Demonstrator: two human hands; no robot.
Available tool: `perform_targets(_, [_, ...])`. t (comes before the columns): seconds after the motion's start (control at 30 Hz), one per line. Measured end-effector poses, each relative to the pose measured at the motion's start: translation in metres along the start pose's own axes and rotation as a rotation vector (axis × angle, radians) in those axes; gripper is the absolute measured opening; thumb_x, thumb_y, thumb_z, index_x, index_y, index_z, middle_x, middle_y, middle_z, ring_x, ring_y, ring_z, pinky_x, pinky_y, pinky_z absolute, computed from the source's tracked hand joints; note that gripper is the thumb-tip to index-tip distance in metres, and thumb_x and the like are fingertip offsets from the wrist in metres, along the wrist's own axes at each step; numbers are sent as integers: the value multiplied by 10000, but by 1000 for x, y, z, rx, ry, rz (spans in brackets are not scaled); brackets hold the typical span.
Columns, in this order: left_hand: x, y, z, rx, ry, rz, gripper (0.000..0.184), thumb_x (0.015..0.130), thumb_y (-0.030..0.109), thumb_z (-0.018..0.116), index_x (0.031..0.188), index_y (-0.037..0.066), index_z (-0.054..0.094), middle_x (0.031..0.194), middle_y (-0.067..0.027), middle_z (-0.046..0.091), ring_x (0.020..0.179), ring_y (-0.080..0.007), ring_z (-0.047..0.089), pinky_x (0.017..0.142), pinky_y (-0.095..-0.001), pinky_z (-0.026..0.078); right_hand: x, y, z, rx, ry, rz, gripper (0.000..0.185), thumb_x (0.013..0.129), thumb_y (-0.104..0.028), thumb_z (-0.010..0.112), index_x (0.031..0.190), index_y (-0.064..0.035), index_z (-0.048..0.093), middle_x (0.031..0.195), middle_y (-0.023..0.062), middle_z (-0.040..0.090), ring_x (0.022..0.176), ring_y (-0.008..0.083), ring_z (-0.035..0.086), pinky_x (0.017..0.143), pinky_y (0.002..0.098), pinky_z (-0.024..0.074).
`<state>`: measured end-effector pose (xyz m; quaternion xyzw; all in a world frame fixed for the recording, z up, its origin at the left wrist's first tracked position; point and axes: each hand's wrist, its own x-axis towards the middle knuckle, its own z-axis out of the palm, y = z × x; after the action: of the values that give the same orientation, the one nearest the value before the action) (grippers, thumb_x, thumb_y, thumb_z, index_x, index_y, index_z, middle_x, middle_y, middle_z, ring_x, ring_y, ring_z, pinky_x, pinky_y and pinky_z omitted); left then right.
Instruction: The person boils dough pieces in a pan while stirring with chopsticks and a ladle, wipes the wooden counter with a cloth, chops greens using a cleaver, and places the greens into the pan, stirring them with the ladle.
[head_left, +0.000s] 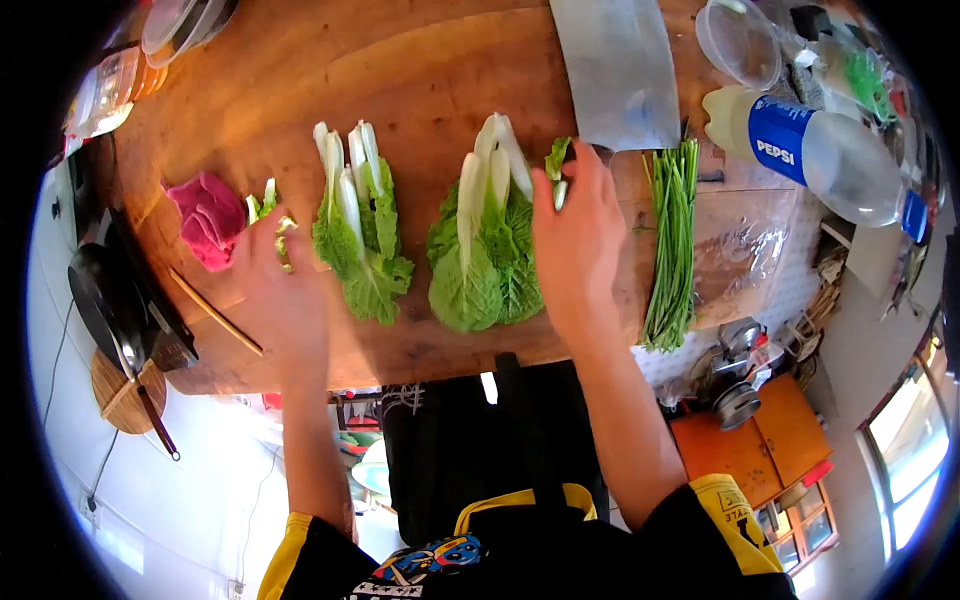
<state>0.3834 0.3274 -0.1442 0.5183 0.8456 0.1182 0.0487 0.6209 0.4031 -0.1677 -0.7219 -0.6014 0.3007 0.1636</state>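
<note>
My right hand (580,240) is closed on a small piece of leafy green (557,160) with a pale stem, just right of a bunch of leafy cabbage (490,240). A second bunch of leafy cabbage (362,230) lies to the left, its white stems pointing away from me. My left hand (280,290) is smeared by motion over the table's left part, beside small leaf scraps (262,203). Its fingers do not show clearly. To the right of my right hand lies a bundle of long thin green stalks (670,250).
On the wooden table (400,70) lie a wide cleaver blade (620,75), a crumpled red cloth (208,220) and a thin stick (215,312). A large Pepsi bottle (850,160) lies at right near a clear plastic tub (740,45). A wok (105,305) is at far left.
</note>
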Motion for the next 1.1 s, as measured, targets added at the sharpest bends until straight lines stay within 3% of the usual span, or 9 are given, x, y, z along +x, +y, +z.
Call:
perform_targets(0.1, [-8,18,1,-9,-83,-2,173,902,82,583,1056,32,642,1021,-113,627,972,-273,592,812,-364,473,24,-4,12,-265,-13,-231,172,863,-96,646,997,-33,560,949,158,624,728,352,636,616,427,520])
perform_targets(0.17, [-16,40,-5,-367,-209,-398,229,961,168,555,1153,58,613,1077,-87,624,964,-199,603,767,-310,492,15,-31,-9,-58,-56,-141,160,863,-102,646,989,-39,571,907,148,636,737,348,641,617,425,514])
perform_targets(0.3, [-37,83,-16,-1719,-505,-1102,351,1002,264,519,1283,54,535,1111,-72,621,932,-151,623,745,-323,535,-44,-59,-2,357,-450,-330,180,846,-60,662,1020,-52,616,909,146,673,806,341,656,639,384,523])
perform_targets(0.4, [-45,45,-9,-1285,-389,-967,302,999,238,520,1227,50,582,1030,-63,653,886,-141,632,727,-292,527,-54,-61,9,623,-490,-194,175,843,-30,656,1012,-41,616,951,154,660,791,328,658,642,376,533])
perform_targets(0.53, [-33,-16,-7,-769,-284,-684,228,969,176,559,1136,45,640,930,-61,686,788,-99,617,666,-206,468,-29,-43,-4,150,-300,-117,216,878,-101,646,1069,-9,607,936,152,667,754,283,662,637,340,531])
perform_targets(0.73, [-34,3,-35,-1108,-538,-653,220,943,113,577,1137,39,650,893,-47,689,725,-83,602,646,-215,465,-51,-86,31,590,-892,295,313,927,-287,623,974,21,655,740,102,680,678,167,640,625,307,493])
perform_targets(0.93, [-44,-20,-36,-852,-565,-670,262,961,120,541,1189,16,617,1028,-133,682,843,-162,656,736,-280,517,-35,-78,17,190,-650,265,315,907,-278,648,992,24,669,767,109,683,701,164,637,617,332,480])
perform_targets(1.0, [-53,-55,-15,-354,-128,-119,318,961,137,535,1259,32,577,1173,-170,627,1022,-237,615,905,-359,479,-37,-36,28,163,-415,204,288,884,-239,671,1041,2,657,755,98,659,666,184,615,601,353,472])
perform_targets(1.1, [-16,-98,-32,-229,-1,-78,370,916,133,583,1280,72,567,1270,-182,561,1141,-330,546,990,-404,419,-39,-32,13,-342,-31,-188,281,861,-191,689,1078,-18,643,748,82,629,637,196,585,598,344,469])
